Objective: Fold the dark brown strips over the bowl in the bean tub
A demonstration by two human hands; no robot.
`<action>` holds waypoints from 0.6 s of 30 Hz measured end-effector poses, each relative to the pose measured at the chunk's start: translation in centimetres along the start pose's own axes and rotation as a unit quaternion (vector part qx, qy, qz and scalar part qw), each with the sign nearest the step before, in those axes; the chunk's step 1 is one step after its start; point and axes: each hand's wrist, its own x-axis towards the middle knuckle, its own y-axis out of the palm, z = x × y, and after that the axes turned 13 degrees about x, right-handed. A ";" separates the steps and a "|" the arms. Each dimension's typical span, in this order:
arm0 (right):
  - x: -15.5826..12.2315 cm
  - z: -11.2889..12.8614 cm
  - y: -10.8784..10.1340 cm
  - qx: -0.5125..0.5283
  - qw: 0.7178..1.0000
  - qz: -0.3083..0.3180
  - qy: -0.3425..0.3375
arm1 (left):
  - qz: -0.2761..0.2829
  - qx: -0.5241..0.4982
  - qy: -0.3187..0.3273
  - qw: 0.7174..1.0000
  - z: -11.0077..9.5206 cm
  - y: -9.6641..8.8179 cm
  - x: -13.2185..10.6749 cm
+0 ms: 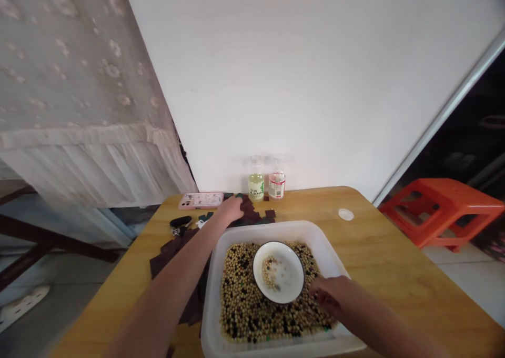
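Head view, the sole camera. My left grip (231, 210) is at the dark squares (249, 210), beyond the tub (324, 245); fingers bent, but I can't make out whether a square is pinched. My right grip (332, 294) is over the tub's right side, fingers curled in, their undersides hidden, so I can't say whether beads are held.

Position: white bowl (290, 280) rests on the loose beads (240, 289) inside the tub, a small cluster of beads in it, right grip just beside its rim.

Risks, my judgement:
1. Bowl tips. Cause: beads rolling under its base, or my right knuckles catching the rim; the cluster would spill back into the mix.
2. Beads land on the table (379, 258). Cause: right wrist lies across the tub wall, so anything loosely held could drop outside.
3. Squares scatter. Cause: they overlap loosely; one careless drag could shift several.
4. Bottle topples. Cause: the green-labelled bottle (256, 186) stands near my left fingers, the red-labelled bottle (276, 186) next to it; an overreach could knock either.
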 end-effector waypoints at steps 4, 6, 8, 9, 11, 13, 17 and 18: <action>-0.2 0.1 -0.1 0.029 0.999 -0.018 -0.005 | -0.031 -0.053 -0.007 0.998 0.3 0.5 -0.1; -0.1 0.2 0.0 0.026 1.000 -0.017 -0.003 | -0.043 -0.096 -0.013 0.994 0.2 0.7 -0.2; -0.1 0.3 0.0 0.017 1.000 -0.011 0.001 | -0.053 -0.151 -0.022 0.987 0.2 0.8 -0.3; -0.1 0.5 -0.1 0.010 1.000 -0.008 0.001 | -0.058 -0.184 -0.029 0.981 0.2 0.8 -0.4; -0.2 0.8 -0.2 -0.007 1.000 -0.011 -0.003 | -0.065 -0.259 -0.045 0.963 0.3 0.7 -0.8; -0.3 1.2 -0.3 -0.036 0.999 -0.024 -0.005 | -0.065 -0.345 -0.060 0.934 0.3 0.2 -1.4; -0.5 1.4 -0.7 -0.032 0.997 -0.068 -0.037 | -0.024 -0.535 -0.057 0.842 -0.8 -0.9 -4.0; -0.4 1.3 -0.8 -0.012 0.995 -0.081 -0.050 | -0.005 -0.577 -0.048 0.815 -1.3 -1.1 -4.9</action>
